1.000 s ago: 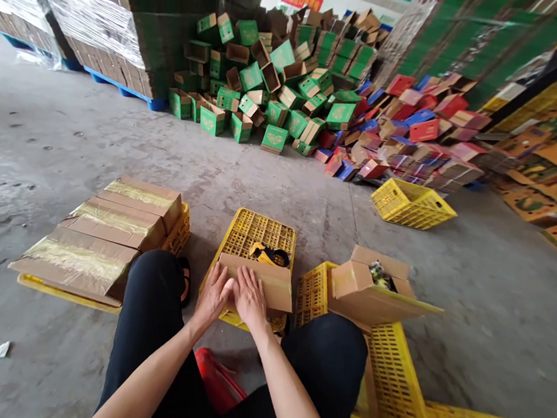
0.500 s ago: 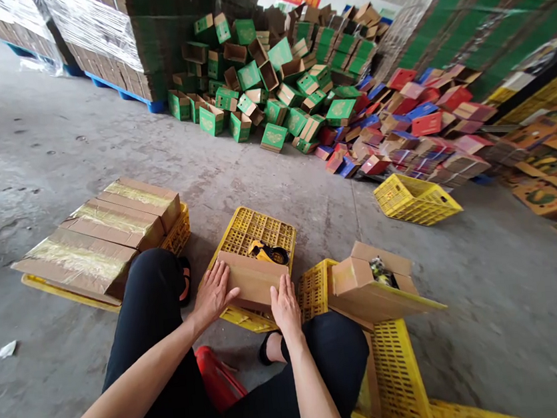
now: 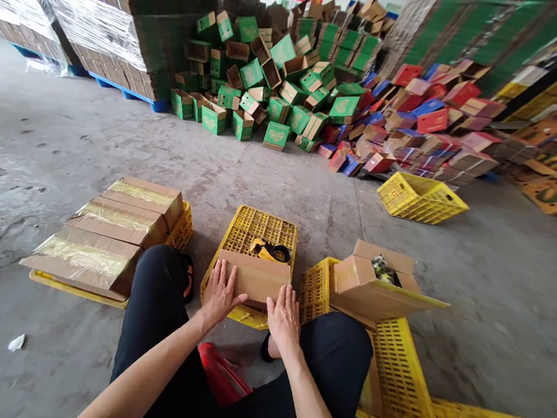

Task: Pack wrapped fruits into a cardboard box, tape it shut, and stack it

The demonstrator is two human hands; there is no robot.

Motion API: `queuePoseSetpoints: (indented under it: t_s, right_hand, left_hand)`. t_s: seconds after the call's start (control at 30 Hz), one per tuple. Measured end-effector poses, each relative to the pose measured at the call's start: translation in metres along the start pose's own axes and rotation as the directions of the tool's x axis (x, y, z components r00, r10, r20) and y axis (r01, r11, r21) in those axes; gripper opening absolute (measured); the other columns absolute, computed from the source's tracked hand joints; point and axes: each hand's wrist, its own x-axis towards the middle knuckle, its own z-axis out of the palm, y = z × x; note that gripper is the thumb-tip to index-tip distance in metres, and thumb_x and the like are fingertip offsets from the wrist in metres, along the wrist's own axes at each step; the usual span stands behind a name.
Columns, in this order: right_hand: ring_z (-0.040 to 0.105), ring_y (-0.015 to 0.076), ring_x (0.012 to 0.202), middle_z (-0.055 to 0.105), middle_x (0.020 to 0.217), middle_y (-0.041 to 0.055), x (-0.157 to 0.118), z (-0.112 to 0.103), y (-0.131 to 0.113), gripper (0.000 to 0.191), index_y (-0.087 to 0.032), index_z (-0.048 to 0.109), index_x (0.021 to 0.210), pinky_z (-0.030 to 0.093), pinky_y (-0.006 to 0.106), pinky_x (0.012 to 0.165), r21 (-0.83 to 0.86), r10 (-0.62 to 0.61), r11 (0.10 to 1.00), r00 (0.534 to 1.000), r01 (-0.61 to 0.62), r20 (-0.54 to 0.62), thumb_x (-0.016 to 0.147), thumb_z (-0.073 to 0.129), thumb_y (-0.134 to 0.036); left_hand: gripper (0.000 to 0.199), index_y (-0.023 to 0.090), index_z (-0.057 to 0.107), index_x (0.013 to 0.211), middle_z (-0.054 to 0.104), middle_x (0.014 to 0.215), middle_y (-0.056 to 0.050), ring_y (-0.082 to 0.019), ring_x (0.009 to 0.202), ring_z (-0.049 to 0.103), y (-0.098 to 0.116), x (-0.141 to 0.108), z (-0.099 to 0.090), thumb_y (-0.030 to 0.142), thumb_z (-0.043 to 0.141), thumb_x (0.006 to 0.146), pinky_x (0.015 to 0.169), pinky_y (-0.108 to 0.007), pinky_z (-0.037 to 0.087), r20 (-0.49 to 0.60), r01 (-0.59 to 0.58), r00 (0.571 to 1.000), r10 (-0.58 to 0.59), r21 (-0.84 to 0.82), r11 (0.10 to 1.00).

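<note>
A plain brown cardboard box (image 3: 258, 275) lies on an upturned yellow plastic crate (image 3: 240, 223) in front of my knees. My left hand (image 3: 220, 293) rests on the box's left end with its fingers spread. At the near right corner of the box is my right hand (image 3: 284, 316), fingers stretched out and touching the cardboard. Neither hand is wrapped around anything. Just behind the box, a yellow and black tape dispenser (image 3: 270, 250) lies on the crate.
Left of me, taped cardboard boxes (image 3: 121, 220) sit on a yellow crate. An open carton (image 3: 357, 277) with something inside stands on crates at my right. Another yellow crate (image 3: 421, 199) is on the floor. Green boxes (image 3: 275, 134) and red-blue boxes (image 3: 432, 121) are heaped behind.
My right hand has shifted slightly left and toward me along the box's near edge. My left hand stays on the left end. The whole view has moved a little.
</note>
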Motion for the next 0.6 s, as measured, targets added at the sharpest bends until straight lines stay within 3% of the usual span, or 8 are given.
queuePoseSetpoints:
  t_s: [0.17,0.4,0.5,0.6]
  right_hand:
    - [0.033,0.0378,0.155,0.035,0.164,0.0284,-0.004,0.003,-0.013,0.064,0.005,0.04,0.156,0.028,0.053,0.125,0.021,0.005,1.0,1.0,-0.005,0.0,0.107,0.028,-0.034]
    - [0.034,0.0319,0.156,0.039,0.164,0.0218,-0.011,0.01,-0.054,0.057,-0.002,0.042,0.157,0.028,0.048,0.127,0.084,-0.104,0.991,0.995,0.102,0.011,0.103,0.032,-0.017]
    - [0.035,0.0287,0.156,0.04,0.165,0.0177,-0.008,0.01,-0.076,0.06,-0.006,0.043,0.158,0.028,0.046,0.127,0.135,-0.172,0.977,0.984,0.165,0.043,0.099,0.031,-0.009]
    - [0.036,0.0282,0.155,0.041,0.164,0.0151,-0.005,0.004,-0.089,0.057,-0.009,0.044,0.158,0.03,0.046,0.126,0.175,-0.222,0.962,0.974,0.211,0.046,0.102,0.034,-0.014]
  left_hand:
    - [0.066,0.02,0.054,0.152,0.028,0.17,-0.02,-0.043,0.159,0.017,0.009,-0.007,0.003,0.057,0.059,0.097,0.126,-0.061,0.023,0.017,-0.045,0.999,0.045,-0.008,0.999]
    - [0.052,0.021,0.057,0.149,0.034,0.168,-0.017,-0.041,0.159,0.02,0.018,-0.015,0.007,0.038,0.052,0.101,0.124,-0.062,0.028,0.063,-0.133,0.989,0.135,-0.032,0.991]
    - [0.05,0.018,0.058,0.148,0.043,0.163,-0.018,-0.038,0.156,0.03,0.013,-0.012,0.001,0.029,0.048,0.101,0.123,-0.058,0.031,0.094,-0.142,0.985,0.145,-0.03,0.989]
    - [0.05,0.018,0.057,0.149,0.05,0.159,-0.015,-0.032,0.15,0.043,0.005,-0.01,-0.008,0.027,0.041,0.102,0.124,-0.054,0.032,0.114,-0.123,0.985,0.128,-0.049,0.991]
